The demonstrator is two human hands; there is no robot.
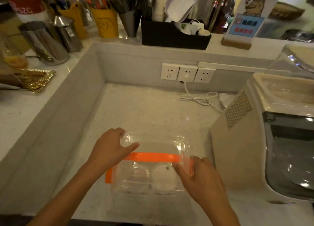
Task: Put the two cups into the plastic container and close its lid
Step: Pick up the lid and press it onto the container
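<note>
A clear plastic container (146,185) rests on the white counter at the front centre. Two cups stand inside it side by side: a clear-lidded cup (138,174) on the left and a white-lidded cup (163,177) on the right. The container's clear hinged lid (158,146) is raised and tilted over them. My left hand (110,149) grips the lid's left corner. My right hand (198,178) holds the lid's right edge, fingers around it.
Orange tape (153,157) marks the counter under and left of the container. A large white appliance (265,135) stands close on the right. A white cable (198,98) and wall sockets (186,72) lie behind. The raised ledge holds metal jugs, a black organiser and a sign.
</note>
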